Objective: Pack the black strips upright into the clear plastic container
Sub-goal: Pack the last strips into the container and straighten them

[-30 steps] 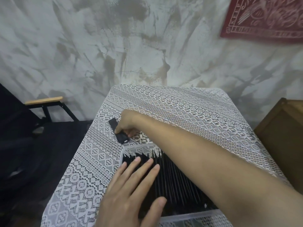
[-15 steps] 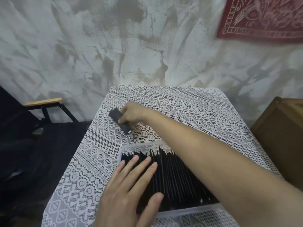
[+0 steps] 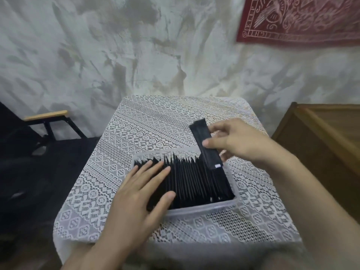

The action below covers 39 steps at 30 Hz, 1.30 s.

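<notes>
A clear plastic container (image 3: 210,208) sits on the table, packed with several black strips (image 3: 196,180) standing upright on edge. My left hand (image 3: 140,193) lies flat with straight fingers on the strips at the container's left side. My right hand (image 3: 231,141) pinches one black strip (image 3: 204,145) between thumb and fingers. That strip hangs tilted above the container's far right corner, its lower end with a small white mark just over the packed row.
The table wears a white lace cloth (image 3: 155,129). A wooden cabinet (image 3: 321,137) stands close on the right. A dark chair with a wooden armrest (image 3: 46,115) is at the left. The wall rises right behind the table.
My right hand lifted the black strip off the cloth at the far left and carried it right, over the container's far right corner. My left hand stayed on the packed strips.
</notes>
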Each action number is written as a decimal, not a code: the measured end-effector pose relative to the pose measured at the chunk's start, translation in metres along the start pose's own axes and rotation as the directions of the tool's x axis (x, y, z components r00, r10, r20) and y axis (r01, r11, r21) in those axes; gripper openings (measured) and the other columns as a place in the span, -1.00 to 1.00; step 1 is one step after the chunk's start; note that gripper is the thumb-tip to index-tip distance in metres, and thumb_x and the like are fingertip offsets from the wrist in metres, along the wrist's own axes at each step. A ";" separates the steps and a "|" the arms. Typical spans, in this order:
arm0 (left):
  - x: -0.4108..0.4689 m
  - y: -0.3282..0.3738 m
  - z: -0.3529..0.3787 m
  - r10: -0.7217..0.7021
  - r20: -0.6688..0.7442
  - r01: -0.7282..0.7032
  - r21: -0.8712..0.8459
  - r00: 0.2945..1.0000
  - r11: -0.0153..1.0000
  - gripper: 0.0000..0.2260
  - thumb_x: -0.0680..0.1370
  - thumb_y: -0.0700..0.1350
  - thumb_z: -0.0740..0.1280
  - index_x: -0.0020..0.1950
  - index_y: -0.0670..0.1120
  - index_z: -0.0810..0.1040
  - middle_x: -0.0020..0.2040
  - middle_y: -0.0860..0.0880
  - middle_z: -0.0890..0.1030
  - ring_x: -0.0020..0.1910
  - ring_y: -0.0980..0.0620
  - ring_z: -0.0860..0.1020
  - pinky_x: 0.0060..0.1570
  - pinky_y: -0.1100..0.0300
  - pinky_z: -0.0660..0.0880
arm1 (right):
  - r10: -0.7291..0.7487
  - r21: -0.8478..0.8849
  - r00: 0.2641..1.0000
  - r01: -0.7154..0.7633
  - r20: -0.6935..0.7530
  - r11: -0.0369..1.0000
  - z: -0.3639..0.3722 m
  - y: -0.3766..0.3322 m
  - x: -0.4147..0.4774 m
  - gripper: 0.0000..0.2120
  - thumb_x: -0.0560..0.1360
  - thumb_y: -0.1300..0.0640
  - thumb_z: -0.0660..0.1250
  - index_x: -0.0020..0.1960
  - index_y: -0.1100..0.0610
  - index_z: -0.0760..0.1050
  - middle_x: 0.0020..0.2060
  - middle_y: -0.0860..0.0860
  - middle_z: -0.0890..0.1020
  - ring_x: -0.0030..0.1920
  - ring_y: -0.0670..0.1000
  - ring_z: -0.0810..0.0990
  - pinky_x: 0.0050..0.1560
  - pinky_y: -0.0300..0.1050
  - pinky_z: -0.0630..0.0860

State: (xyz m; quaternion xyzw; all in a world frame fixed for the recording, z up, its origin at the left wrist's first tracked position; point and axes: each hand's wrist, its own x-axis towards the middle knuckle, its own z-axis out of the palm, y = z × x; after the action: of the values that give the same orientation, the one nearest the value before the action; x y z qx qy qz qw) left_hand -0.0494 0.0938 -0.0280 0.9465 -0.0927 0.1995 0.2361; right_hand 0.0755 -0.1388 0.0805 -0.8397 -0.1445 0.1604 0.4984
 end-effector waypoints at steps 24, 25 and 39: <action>0.012 0.019 -0.004 0.046 0.025 -0.047 0.062 0.999 0.997 -0.46 0.62 0.37 0.04 0.45 0.18 0.51 0.52 0.18 0.39 0.48 0.27 0.21 0.49 0.13 0.20 | 0.136 -0.412 0.974 -0.201 -0.182 0.889 0.008 0.027 -0.041 -0.80 0.57 0.07 0.42 -0.20 0.10 0.55 -0.46 -0.01 0.62 -0.49 -0.04 0.66 -0.25 -0.14 0.54; 0.011 0.018 -0.003 0.045 0.021 -0.046 0.062 0.999 0.997 -0.46 0.62 0.37 0.03 0.45 0.17 0.52 0.51 0.17 0.40 0.48 0.25 0.22 0.49 0.11 0.21 | 0.132 -0.418 0.974 -0.199 -0.184 0.886 0.009 0.026 -0.040 -0.81 0.57 0.07 0.42 -0.19 0.10 0.56 -0.44 0.00 0.64 -0.47 -0.04 0.67 -0.23 -0.13 0.54; 0.007 0.019 0.000 0.053 -0.036 -0.050 0.091 0.998 0.995 -0.50 0.64 0.32 0.08 0.38 0.14 0.59 0.47 0.12 0.48 0.44 0.21 0.26 0.43 0.05 0.27 | 0.142 -0.515 0.954 -0.265 -0.266 0.815 0.018 0.019 -0.041 -0.71 0.56 -0.03 0.34 -0.21 0.15 0.60 -0.40 0.02 0.70 -0.31 -0.02 0.71 -0.05 -0.18 0.54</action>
State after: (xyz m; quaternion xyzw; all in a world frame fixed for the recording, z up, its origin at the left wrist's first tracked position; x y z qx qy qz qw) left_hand -0.0477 0.0767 -0.0173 0.9495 -0.1034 0.2275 0.1897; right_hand 0.0326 -0.1497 0.0604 -0.9693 -0.0383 0.0735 0.2313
